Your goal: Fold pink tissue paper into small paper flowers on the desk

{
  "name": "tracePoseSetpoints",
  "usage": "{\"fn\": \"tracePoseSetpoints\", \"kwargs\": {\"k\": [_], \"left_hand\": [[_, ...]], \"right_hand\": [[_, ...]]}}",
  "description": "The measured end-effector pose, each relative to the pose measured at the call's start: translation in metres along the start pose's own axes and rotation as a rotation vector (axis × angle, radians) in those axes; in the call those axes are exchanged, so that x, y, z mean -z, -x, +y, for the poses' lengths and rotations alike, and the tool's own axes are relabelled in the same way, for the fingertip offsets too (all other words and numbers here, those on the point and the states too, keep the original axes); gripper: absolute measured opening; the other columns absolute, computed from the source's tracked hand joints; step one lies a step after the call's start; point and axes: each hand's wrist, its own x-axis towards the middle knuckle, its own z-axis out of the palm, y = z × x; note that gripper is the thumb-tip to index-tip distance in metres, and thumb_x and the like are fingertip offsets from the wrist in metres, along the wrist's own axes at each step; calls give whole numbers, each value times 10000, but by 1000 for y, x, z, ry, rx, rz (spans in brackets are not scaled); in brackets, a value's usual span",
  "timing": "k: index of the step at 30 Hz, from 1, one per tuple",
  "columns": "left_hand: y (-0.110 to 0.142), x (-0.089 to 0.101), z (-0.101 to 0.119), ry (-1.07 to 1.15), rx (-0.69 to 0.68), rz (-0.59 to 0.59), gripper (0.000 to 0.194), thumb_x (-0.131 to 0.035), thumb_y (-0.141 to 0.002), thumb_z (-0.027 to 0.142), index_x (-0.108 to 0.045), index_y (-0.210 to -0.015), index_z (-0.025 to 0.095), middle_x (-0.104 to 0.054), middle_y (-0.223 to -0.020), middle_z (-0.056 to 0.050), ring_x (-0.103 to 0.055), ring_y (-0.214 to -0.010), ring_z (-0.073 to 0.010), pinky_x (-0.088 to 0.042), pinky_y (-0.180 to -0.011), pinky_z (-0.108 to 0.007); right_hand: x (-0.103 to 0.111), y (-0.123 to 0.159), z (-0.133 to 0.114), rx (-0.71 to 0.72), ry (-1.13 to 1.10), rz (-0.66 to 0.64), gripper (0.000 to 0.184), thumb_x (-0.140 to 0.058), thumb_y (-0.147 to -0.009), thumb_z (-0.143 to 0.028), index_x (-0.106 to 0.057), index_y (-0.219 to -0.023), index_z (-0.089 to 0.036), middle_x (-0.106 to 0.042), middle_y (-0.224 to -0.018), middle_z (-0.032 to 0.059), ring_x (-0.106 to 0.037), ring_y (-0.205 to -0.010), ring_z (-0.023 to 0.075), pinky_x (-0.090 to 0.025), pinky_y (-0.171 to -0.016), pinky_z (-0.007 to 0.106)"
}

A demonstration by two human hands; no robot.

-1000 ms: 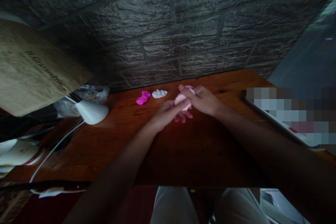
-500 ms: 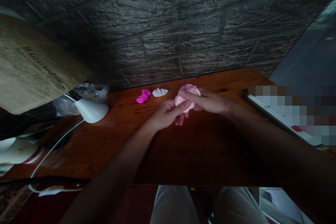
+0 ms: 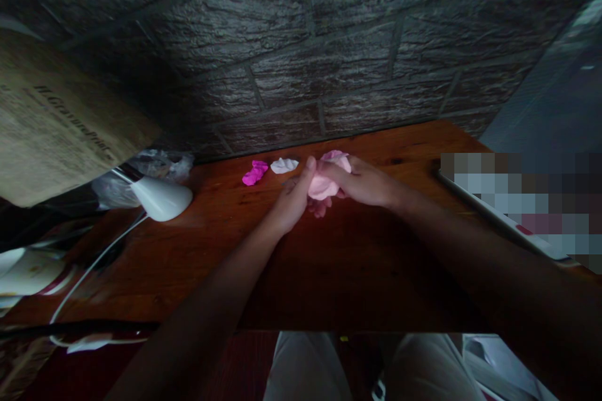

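Observation:
A pale pink crumpled lump (image 3: 328, 183) is held between both hands above the wooden table; whether it is paper or soft clay I cannot tell. My left hand (image 3: 297, 194) grips its left side, thumb upright along the edge. On the other side my right hand (image 3: 360, 178) is closed around it, thumb lying across the front. Fingertips show beneath the lump, and its back is hidden. Just left of the hands lie a white crumpled piece (image 3: 284, 166) and a magenta crumpled piece (image 3: 255, 173).
A white lamp (image 3: 164, 195) with a printed brown paper shade (image 3: 70, 119) stands left on the wooden table (image 3: 197, 263). Behind it is a clear plastic bag (image 3: 167, 165). A white cable (image 3: 96, 263) runs forward. A white-edged object (image 3: 527, 229), partly blurred out, lies right. A stone wall (image 3: 282, 75) rises behind.
My left thumb has moved from across the front of the pink lump to its upper left edge. Both hands and the lump have shifted slightly left.

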Motion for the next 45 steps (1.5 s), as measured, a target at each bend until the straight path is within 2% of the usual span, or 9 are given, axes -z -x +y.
{"fn": "tracePoseSetpoints", "kwargs": {"k": [3, 7, 11, 15, 22, 29, 33, 39, 45], "left_hand": [[-1, -2, 2, -44, -42, 54, 763, -348, -863, 842, -602, -573, 184, -533, -455, -4, -453, -391, -79, -334, -420, -239], [2, -3, 6, -128, -92, 60, 742, -331, -879, 827, -524, -512, 212, -464, -414, 11, -439, -409, -92, -370, -471, -259], [5, -2, 8, -148, -105, 16, 721, -333, -916, 776, -508, -500, 213, -472, -425, 7, -436, -420, -92, -380, -492, -262], [3, -2, 5, -108, -89, 47, 710, -359, -910, 772, -538, -526, 201, -483, -428, 10, -428, -397, -85, -359, -458, -253], [-3, -4, -1, 10, 70, 97, 789, -231, -910, 806, -627, -644, 178, -571, -486, -28, -492, -414, -102, -372, -420, -237], [0, -6, 2, -64, -16, 132, 737, -326, -906, 798, -579, -595, 179, -547, -484, -10, -481, -417, -84, -383, -440, -224], [2, -9, 5, -87, -84, 96, 727, -345, -919, 773, -587, -587, 173, -535, -470, -3, -485, -418, -84, -395, -450, -224], [2, -6, 6, -137, -78, 88, 694, -338, -934, 733, -584, -591, 183, -562, -474, -6, -492, -413, -88, -371, -420, -222], [-1, 1, 0, -117, -74, 63, 638, -412, -909, 702, -600, -600, 177, -584, -477, -8, -476, -396, -85, -357, -403, -214]], "right_hand": [[2, 0, 0, 22, 17, 74, 683, -392, -919, -770, -694, -723, -189, -716, -679, 54, -609, -640, 158, -397, -586, 275], [6, 3, -4, 37, -17, 37, 748, -340, -899, -824, -698, -713, -194, -696, -667, 53, -591, -639, 163, -386, -586, 284], [5, 4, -4, 16, -17, 58, 717, -369, -893, -823, -648, -687, -194, -618, -591, 21, -505, -543, 132, -344, -526, 274], [2, 1, -1, 6, 34, 135, 689, -408, -887, -813, -603, -658, -194, -560, -545, -3, -468, -500, 121, -349, -506, 270], [1, -1, -2, 119, 48, 33, 670, -412, -919, -755, -643, -619, -202, -694, -645, 43, -637, -669, 169, -478, -642, 276], [-1, -1, 4, 108, 111, 200, 718, -393, -886, -817, -676, -661, -197, -704, -644, 53, -672, -706, 191, -499, -705, 299], [1, 1, 1, 106, 31, 108, 826, -247, -909, -834, -722, -758, -175, -709, -650, 66, -682, -697, 186, -491, -664, 284], [2, 4, 0, 144, -14, -42, 848, -202, -936, -808, -736, -793, -165, -737, -693, 77, -682, -651, 170, -474, -615, 275], [-3, -2, 2, 106, 72, 8, 711, -322, -988, -697, -703, -694, -175, -736, -660, 57, -662, -612, 145, -499, -660, 262]]}}
